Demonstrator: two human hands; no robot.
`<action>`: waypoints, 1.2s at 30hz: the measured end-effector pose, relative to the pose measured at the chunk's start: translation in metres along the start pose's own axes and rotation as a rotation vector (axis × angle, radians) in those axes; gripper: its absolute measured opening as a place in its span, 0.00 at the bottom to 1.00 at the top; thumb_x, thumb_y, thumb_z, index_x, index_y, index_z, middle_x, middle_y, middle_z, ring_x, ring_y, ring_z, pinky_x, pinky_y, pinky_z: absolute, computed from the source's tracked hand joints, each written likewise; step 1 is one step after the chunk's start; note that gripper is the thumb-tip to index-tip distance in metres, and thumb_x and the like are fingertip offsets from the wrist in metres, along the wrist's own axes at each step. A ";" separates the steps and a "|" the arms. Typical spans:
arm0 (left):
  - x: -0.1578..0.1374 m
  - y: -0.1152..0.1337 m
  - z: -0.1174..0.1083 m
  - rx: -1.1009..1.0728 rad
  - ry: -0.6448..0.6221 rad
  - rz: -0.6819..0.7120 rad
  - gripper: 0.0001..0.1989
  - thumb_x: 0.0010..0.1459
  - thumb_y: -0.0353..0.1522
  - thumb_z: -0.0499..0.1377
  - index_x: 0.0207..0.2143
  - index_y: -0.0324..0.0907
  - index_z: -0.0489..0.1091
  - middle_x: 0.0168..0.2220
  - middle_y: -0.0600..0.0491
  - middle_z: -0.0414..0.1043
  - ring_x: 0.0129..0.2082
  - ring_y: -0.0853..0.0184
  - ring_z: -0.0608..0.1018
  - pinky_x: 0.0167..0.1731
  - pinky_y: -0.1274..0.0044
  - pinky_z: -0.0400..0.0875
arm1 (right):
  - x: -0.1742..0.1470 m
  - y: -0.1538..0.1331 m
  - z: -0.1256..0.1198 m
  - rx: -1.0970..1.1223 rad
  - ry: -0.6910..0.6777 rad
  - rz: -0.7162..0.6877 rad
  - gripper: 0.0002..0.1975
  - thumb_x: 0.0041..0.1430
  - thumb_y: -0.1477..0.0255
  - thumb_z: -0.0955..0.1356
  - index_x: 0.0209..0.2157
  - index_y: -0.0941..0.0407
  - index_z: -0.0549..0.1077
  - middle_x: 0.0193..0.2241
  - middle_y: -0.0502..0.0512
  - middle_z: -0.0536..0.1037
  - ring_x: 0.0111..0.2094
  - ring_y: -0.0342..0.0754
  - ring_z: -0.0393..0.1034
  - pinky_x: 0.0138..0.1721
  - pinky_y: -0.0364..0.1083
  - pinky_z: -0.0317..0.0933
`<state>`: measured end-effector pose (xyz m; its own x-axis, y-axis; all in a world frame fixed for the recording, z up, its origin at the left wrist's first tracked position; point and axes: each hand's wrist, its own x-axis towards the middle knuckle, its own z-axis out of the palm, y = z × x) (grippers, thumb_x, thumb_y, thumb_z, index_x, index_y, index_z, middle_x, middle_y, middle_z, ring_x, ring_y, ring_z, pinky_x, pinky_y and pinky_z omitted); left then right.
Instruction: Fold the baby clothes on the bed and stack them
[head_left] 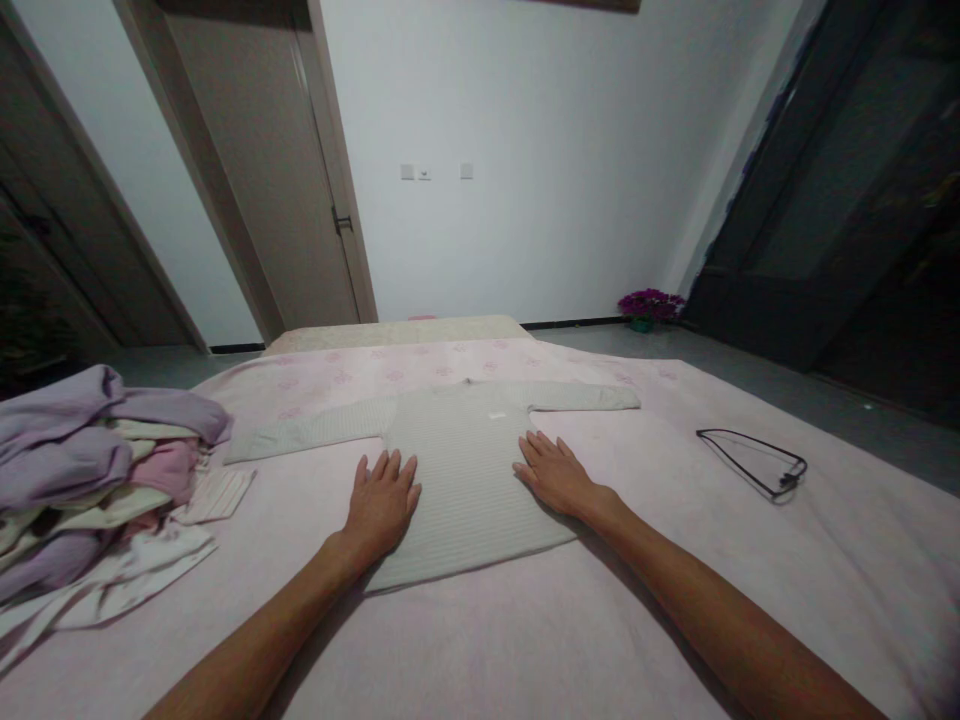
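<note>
A pale grey ribbed long-sleeved top [465,500] lies flat on a pink bedspread [480,660], both sleeves stretched out sideways and its neckline at the far end. Resting on the left edge of its body is my left hand [382,503], palm down with the fingers spread. On the right edge, just below the sleeve, my right hand [556,473] also lies flat, its fingers pointing inward to the left. Neither hand grips the cloth. A small white patch shows on the upper chest of the top.
Crumpled clothes [67,460] in lilac, cream and pink are heaped at the left. A thin black clothes hanger [750,440] lies at the right of the bedspread. Beyond the far edge stand a beige padded surface [405,333] and purple flowers [649,305] by the wall.
</note>
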<state>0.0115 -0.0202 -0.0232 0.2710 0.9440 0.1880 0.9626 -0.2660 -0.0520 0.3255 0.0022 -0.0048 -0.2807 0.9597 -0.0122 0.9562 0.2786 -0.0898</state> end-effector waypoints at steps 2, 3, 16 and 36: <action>-0.009 0.016 -0.009 -0.011 0.035 0.069 0.24 0.70 0.38 0.46 0.64 0.42 0.63 0.66 0.42 0.60 0.67 0.50 0.60 0.66 0.52 0.45 | -0.014 -0.019 0.000 0.025 0.006 -0.024 0.35 0.71 0.55 0.52 0.69 0.64 0.54 0.70 0.66 0.50 0.71 0.61 0.40 0.68 0.62 0.37; -0.013 0.026 -0.012 -0.039 0.036 0.122 0.24 0.70 0.39 0.46 0.64 0.43 0.63 0.67 0.43 0.59 0.68 0.51 0.59 0.66 0.54 0.46 | -0.021 -0.029 0.002 0.041 0.013 -0.065 0.35 0.71 0.55 0.52 0.69 0.63 0.53 0.70 0.66 0.49 0.71 0.61 0.39 0.68 0.61 0.37; -0.038 0.045 -0.018 -0.203 -0.185 0.255 0.29 0.69 0.45 0.47 0.70 0.49 0.51 0.72 0.46 0.43 0.71 0.54 0.48 0.68 0.56 0.45 | -0.030 -0.012 0.012 0.035 0.054 -0.032 0.36 0.70 0.54 0.55 0.69 0.62 0.52 0.70 0.64 0.46 0.71 0.59 0.37 0.69 0.60 0.35; -0.040 0.047 -0.025 -0.245 -0.193 0.235 0.30 0.68 0.44 0.49 0.70 0.48 0.52 0.72 0.47 0.43 0.71 0.54 0.47 0.68 0.56 0.44 | -0.020 0.022 0.023 0.057 0.133 0.030 0.32 0.69 0.56 0.55 0.68 0.59 0.58 0.69 0.59 0.54 0.70 0.58 0.45 0.68 0.59 0.40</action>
<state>0.0463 -0.0750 -0.0087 0.5020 0.8648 0.0093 0.8518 -0.4962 0.1683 0.3507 -0.0118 -0.0291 -0.2346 0.9651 0.1164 0.9568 0.2504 -0.1476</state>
